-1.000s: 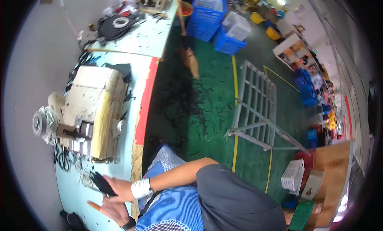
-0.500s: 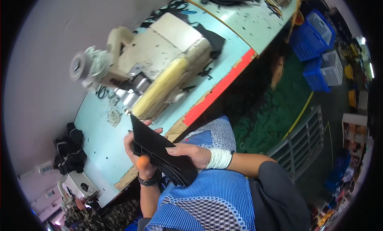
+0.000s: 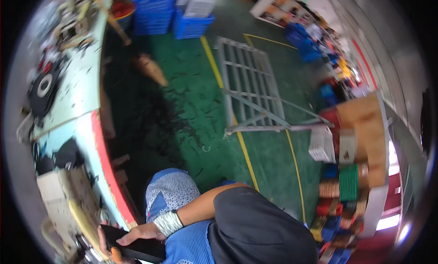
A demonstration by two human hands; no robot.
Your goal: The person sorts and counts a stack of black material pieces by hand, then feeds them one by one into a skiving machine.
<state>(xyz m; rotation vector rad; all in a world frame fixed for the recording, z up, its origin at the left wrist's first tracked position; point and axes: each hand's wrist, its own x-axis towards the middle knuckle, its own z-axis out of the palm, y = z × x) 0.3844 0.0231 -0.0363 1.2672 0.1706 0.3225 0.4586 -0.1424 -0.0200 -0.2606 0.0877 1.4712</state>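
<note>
Low in the picture, at the left, both my hands hold a stack of black flat pieces (image 3: 141,250) in front of my body. My left hand (image 3: 104,244) grips its left end, an orange cover on the thumb; part of this hand is cut off by the lower edge. My right hand (image 3: 145,232) is closed over the upper side, with its thumb lying on the top piece. White cord is wound round the right wrist. Beside my left hand stands a cream sewing machine (image 3: 57,191) on the pale blue table (image 3: 93,136).
The table has a red front edge (image 3: 107,161). A broom (image 3: 153,70) lies over dark scraps on the green floor (image 3: 191,127). Blue crates (image 3: 155,17) stand beyond. A grey metal rack (image 3: 251,86) is ahead; boxes and a green crate (image 3: 348,183) line the right.
The view has swung to the right, so the table, sewing machine and my hands now appear farther left. The black stack stays in both hands.
</note>
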